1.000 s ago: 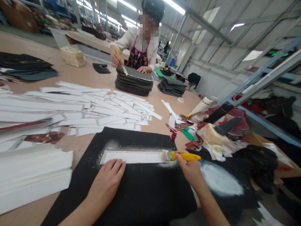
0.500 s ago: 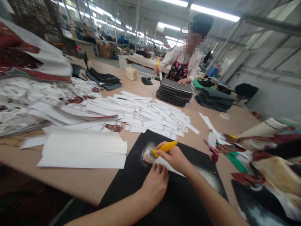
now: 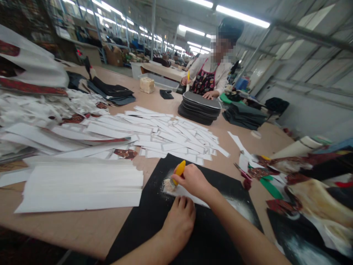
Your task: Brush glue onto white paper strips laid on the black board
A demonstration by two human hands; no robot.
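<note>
My right hand (image 3: 193, 181) is closed round a yellow-handled brush (image 3: 174, 177), whose bristles rest on the left end of a white strip (image 3: 190, 195) lying on a black mat (image 3: 193, 228). My left hand (image 3: 179, 221) lies flat on the mat with fingers stretched out, fingertips pressing the near edge of the strip. White residue marks the mat around the bristles. A neat stack of white strips (image 3: 82, 182) lies left of the mat.
Loose white strips (image 3: 165, 136) cover the wooden table's (image 3: 82, 228) middle. Across the table a person (image 3: 212, 73) brushes a pile of dark pads (image 3: 199, 106). Red scissors (image 3: 242, 175), fabric scraps and a roll lie to the right. White and patterned material is heaped at left.
The brush swept from the strip's right end to its left end, and its handle now tilts more upright. My left hand slid right along the strip. The view turned left.
</note>
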